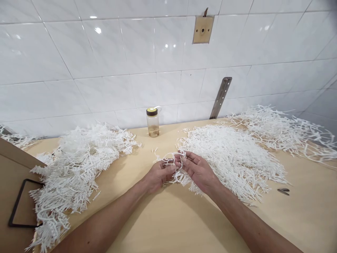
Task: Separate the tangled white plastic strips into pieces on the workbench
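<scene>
Near the middle of the table, my left hand [162, 174] is closed on a thin white branching strand piece [168, 159] that curves into loops. My right hand [198, 169] pinches the same piece from the other side, thumb against fingers. The piece looks like a plastic sprue; where it passes behind the fingers it is hidden. Just behind and to the right of my right hand spreads a large heap of short white sticks [223, 154]. A few loose bits [154, 150] lie on the wood beyond my left hand.
Another white heap [76, 165] lies at left, by a brown box-like panel [15, 175] with a black handle [18, 203]. A lidded bottle [153, 123] stands near the tiled wall. Longer branching strands [286, 130] are back right, and small dark metal clippers [283, 191] lie at right.
</scene>
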Tool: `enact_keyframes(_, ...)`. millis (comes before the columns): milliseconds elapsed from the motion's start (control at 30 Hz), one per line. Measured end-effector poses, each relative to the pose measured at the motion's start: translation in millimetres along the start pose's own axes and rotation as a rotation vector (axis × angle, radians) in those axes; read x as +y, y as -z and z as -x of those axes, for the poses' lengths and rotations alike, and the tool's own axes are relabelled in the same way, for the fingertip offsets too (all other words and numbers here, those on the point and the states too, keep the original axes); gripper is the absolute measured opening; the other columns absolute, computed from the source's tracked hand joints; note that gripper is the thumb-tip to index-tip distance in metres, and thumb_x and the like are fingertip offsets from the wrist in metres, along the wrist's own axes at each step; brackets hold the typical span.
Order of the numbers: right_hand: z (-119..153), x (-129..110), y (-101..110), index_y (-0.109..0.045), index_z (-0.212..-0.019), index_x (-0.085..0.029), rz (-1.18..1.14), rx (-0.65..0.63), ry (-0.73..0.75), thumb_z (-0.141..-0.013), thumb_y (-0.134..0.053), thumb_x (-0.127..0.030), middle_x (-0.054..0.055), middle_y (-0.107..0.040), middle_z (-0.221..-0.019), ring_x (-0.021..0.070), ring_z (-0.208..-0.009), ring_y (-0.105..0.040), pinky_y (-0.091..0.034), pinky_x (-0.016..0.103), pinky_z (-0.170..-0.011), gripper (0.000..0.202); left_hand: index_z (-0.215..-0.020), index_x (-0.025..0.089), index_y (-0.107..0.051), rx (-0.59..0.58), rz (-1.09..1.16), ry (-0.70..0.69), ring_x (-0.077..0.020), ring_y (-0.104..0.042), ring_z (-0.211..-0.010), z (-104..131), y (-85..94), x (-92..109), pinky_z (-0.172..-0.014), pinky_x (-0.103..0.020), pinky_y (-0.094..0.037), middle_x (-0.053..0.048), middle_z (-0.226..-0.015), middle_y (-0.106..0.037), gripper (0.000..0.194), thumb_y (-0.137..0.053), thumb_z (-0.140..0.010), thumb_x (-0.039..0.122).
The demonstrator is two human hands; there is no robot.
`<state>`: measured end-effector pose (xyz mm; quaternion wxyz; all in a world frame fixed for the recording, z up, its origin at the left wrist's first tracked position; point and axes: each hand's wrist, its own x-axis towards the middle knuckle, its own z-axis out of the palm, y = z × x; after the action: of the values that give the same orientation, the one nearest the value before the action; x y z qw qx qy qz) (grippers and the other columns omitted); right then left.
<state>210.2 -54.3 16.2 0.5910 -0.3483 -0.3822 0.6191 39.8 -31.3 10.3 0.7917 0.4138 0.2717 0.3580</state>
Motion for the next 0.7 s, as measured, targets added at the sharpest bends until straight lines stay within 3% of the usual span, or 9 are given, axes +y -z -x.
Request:
enact_keyframes(133,2.0,2.8,-1.0,-0.064,-0.117,-0.019,0.07,-0.057,-0.013,-0.074,-0.081,-0.037,0.01,-0.072,-0.108,0.0243,-0.103,-0.068,-0.052,0.042,-0.096,0.049,-0.085,0.013,-0.068,0.089,-0.158,-0.02,-0.0121,-0.058,-0.064,3.5,-4.3,-1.6,-0.062,-0.026,-0.05,-0.003,-0.073,-0.063,0.034,-0.087,-0.063,0.032)
enact_keyframes(267,2.9,1.7,-0.1,-0.064,-0.12,-0.019,0.185,-0.035,0.034,-0.075,-0.08,-0.04,0.011,-0.07,-0.118,0.0253,-0.11,-0.066,-0.051,0.041,-0.098,0.052,-0.082,0.013,-0.069,0.112,-0.18,-0.016,-0.0114,-0.056,-0.06,4.0,-3.5,-1.4,-0.06,-0.026,-0.047,-0.002,-0.069,-0.062,0.032,-0.085,-0.064,0.035)
enact_keyframes(467,3.5,-2.7,1.0,-0.064,-0.121,-0.019,0.263,-0.038,0.056,-0.078,-0.075,-0.047,0.009,-0.074,-0.099,0.0256,-0.101,-0.07,-0.051,0.045,-0.097,0.052,-0.073,0.013,-0.066,0.09,-0.162,-0.036,-0.0089,-0.048,-0.052,3.8,-3.1,-1.2,-0.053,-0.024,-0.039,0.001,-0.059,-0.054,0.03,-0.083,-0.065,0.036)
enact_keyframes(600,2.9,-3.6,2.3,-0.064,-0.121,-0.019,0.286,-0.02,0.077,-0.078,-0.075,-0.047,0.01,-0.07,-0.113,0.0255,-0.1,-0.07,-0.053,0.044,-0.096,0.052,-0.076,0.013,-0.067,0.17,-0.125,-0.052,-0.0077,-0.046,-0.048,3.0,-5.1,-0.4,-0.049,-0.023,-0.037,0.002,-0.057,-0.054,0.03,-0.085,-0.063,0.033)
enact_keyframes(700,1.0,-1.6,3.5,-0.063,-0.121,-0.02,0.298,0.024,0.106,-0.074,-0.079,-0.043,0.009,-0.067,-0.12,0.0253,-0.108,-0.066,-0.051,0.042,-0.099,0.055,-0.084,0.013,-0.068,0.248,-0.042,-0.056,-0.0096,-0.052,-0.051,0.8,-3.6,1.6,-0.047,-0.022,-0.04,0.0,-0.063,-0.06,0.034,-0.085,-0.062,0.033)
